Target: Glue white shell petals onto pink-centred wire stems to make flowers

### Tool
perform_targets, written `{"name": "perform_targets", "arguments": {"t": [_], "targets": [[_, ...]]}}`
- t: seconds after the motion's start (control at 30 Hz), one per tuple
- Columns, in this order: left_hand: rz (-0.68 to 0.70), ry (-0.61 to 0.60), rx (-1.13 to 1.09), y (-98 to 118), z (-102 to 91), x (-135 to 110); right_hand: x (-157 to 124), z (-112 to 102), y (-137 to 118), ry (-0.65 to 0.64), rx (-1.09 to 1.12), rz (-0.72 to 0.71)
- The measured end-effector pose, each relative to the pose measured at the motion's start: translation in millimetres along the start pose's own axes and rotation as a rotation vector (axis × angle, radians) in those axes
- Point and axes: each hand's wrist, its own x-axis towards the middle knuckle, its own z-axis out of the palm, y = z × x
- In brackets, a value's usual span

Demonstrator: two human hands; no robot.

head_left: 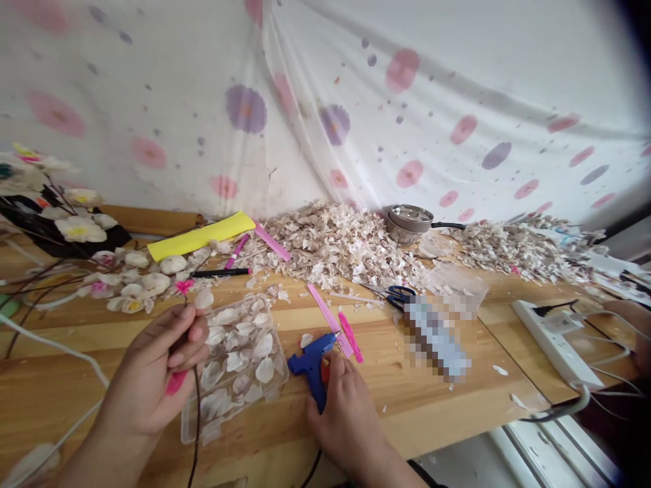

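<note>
My left hand (163, 366) is closed, pinching a thin dark stem (196, 420) tipped with a small bright pink flower centre (184, 287). A pale petal (204, 299) stands at its fingertips, and a scrap of pink material (175, 383) shows under the fingers. My right hand (348, 413) is wrapped round the handle of a blue hot glue gun (311, 366), its nozzle pointing up and to the right. Between the hands, a clear plastic tray (190, 420) carries several loose white petals (237, 360). Pink paper strips (350, 337) lie just beyond the nozzle.
Behind are heaped dried petals (336, 237), a metal bowl (409, 220), yellow paper (203, 236) and a black pen (221, 273). Scissors (401, 297) lie by a blurred-out object (437, 339). White flowers (81, 229) stand left; a power strip (557, 346) and another person's hand (628, 318) are right.
</note>
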Motion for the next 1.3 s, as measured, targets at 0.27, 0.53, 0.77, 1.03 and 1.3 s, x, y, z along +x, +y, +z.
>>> {"name": "perform_targets", "arguments": {"t": [0.27,0.53,0.77,1.03,1.3], "targets": [[-0.136,-0.018,-0.049,-23.6,0.0,-20.7,1.5,-25.9,3.2,-0.011,0.783,0.0],[-0.241,0.052,-0.089,-44.4,-1.7,-32.9,6.5,18.7,-4.4,-0.017,1.443,0.025],[-0.221,0.084,-0.044,-39.6,-3.3,-33.6,6.0,15.0,-15.9,-0.154,1.973,0.048],[-0.278,-0.21,0.064,-37.7,22.7,-10.4,0.6,13.1,-10.5,-0.343,1.973,-0.077],[-0.342,-0.508,0.073,-26.1,48.3,10.5,-1.7,7.4,11.9,-0.499,1.856,-0.096]]}}
